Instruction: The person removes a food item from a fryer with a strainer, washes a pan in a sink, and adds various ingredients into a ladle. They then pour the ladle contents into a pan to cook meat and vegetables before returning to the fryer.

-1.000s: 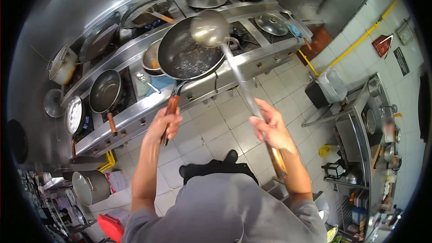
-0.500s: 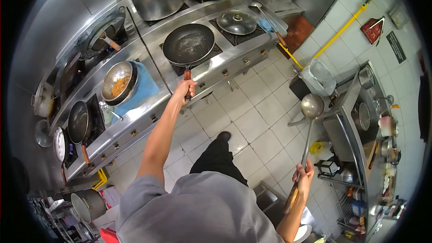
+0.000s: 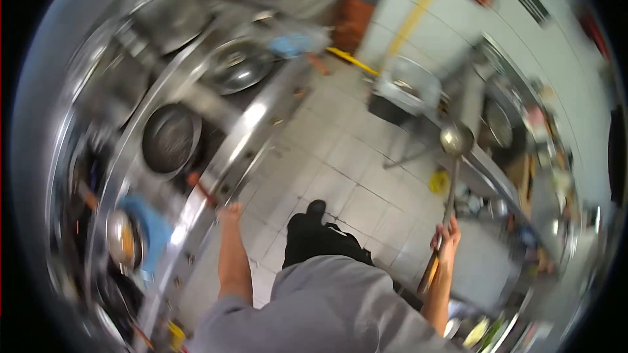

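Note:
My right hand [image 3: 447,240] is closed round the long handle of a metal ladle [image 3: 456,140], its bowl pointing away from me. The ladle's wooden grip end passes below the hand along my forearm. My left hand [image 3: 230,211] is smeared by motion beside the end of the wooden handle of a black frying pan [image 3: 171,138]. Whether its fingers touch that handle cannot be made out. The pan sits on the stove [image 3: 261,111], with a glass lid [image 3: 237,65] on the burner beyond it.
A pan with orange-brown food [image 3: 123,238] rests by a blue cloth [image 3: 150,229] at left. A large pot [image 3: 167,16] stands at the back. A lined bin [image 3: 409,88] and a metal counter [image 3: 497,176] are at right. Tiled floor [image 3: 327,157] lies between.
My view has swung to the right, so the stove has shifted left. My left hand has gone from gripping the pan handle to its far end. The ladle stays in my right hand.

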`<state>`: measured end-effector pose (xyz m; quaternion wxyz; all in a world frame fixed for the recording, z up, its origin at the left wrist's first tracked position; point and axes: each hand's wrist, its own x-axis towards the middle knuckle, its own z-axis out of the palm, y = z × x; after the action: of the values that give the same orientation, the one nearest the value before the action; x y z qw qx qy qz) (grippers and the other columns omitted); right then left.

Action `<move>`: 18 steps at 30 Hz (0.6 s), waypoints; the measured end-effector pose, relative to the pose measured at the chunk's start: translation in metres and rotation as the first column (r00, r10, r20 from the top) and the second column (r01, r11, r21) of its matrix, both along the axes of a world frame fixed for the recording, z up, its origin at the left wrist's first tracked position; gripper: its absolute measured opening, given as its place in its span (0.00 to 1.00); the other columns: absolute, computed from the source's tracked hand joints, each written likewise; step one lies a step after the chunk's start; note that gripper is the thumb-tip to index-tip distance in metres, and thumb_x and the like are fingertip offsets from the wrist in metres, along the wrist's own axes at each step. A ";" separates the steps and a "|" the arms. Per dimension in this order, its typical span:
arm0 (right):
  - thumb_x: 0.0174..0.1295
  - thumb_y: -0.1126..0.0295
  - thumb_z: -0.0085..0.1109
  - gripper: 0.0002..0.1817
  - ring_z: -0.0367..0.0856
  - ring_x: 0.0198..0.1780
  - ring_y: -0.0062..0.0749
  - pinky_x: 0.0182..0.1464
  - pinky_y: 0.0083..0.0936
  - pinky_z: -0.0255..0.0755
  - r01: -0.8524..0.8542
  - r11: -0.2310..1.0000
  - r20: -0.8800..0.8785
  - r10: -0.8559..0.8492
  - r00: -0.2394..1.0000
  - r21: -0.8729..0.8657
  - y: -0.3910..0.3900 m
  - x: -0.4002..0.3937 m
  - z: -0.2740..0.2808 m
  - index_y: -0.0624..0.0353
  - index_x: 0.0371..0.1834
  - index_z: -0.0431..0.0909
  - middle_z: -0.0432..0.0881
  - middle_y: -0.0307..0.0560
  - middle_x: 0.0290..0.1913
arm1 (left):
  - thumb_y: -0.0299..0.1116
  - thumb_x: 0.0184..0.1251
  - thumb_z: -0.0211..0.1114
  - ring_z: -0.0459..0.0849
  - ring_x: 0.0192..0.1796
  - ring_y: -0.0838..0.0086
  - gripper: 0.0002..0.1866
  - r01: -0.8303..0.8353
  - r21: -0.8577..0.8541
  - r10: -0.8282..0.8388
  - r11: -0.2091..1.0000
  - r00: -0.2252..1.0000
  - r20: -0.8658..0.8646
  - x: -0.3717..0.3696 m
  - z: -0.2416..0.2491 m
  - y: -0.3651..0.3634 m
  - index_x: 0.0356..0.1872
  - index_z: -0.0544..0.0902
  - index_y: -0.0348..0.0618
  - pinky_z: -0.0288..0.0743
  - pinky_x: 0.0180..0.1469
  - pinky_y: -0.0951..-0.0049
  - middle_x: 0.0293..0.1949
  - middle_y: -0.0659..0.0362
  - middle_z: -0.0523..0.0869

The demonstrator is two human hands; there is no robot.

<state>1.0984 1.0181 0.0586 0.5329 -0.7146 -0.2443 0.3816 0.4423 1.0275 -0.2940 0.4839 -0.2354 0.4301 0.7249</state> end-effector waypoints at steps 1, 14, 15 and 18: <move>0.62 0.72 0.59 0.39 0.68 0.14 0.23 0.14 0.20 0.61 -0.032 0.998 0.043 0.034 0.998 -0.046 0.007 0.012 0.007 0.67 0.74 0.52 0.72 0.41 0.25 | 0.55 0.64 0.58 0.85 0.45 0.56 0.33 0.052 0.128 -0.055 0.990 0.998 0.014 -0.009 -0.028 0.008 0.62 0.69 0.41 0.80 0.45 0.55 0.47 0.48 0.83; 0.63 0.74 0.56 0.17 0.67 0.13 0.20 0.13 0.21 0.60 0.221 0.969 0.078 -0.231 0.970 0.112 0.080 0.158 0.053 0.64 0.55 0.71 0.70 0.37 0.20 | 0.45 0.68 0.56 0.84 0.39 0.68 0.16 -0.053 -0.620 0.063 0.783 0.998 -0.006 0.061 0.008 0.091 0.48 0.80 0.47 0.80 0.40 0.62 0.38 0.60 0.83; 0.64 0.73 0.55 0.14 0.67 0.13 0.20 0.13 0.21 0.60 0.228 0.965 0.035 -0.234 0.971 0.133 0.091 0.178 0.048 0.64 0.52 0.72 0.69 0.37 0.20 | 0.43 0.68 0.56 0.83 0.40 0.69 0.15 0.132 -0.599 -0.249 0.790 0.961 -0.117 0.102 0.007 0.112 0.49 0.79 0.48 0.80 0.41 0.64 0.39 0.60 0.83; 0.66 0.70 0.52 0.05 0.67 0.14 0.20 0.15 0.22 0.62 0.208 0.955 -0.133 -0.183 0.974 0.211 0.137 0.253 0.027 0.60 0.39 0.70 0.69 0.37 0.21 | 0.38 0.67 0.58 0.82 0.48 0.69 0.15 0.529 -0.489 -0.718 0.694 0.458 -0.524 0.244 0.024 0.171 0.52 0.76 0.49 0.77 0.45 0.66 0.41 0.60 0.82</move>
<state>1.3510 1.1547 0.0855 0.6580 -0.6482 -0.1836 0.3364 0.6867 1.1980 -0.2696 0.4879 0.1635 0.7210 0.4641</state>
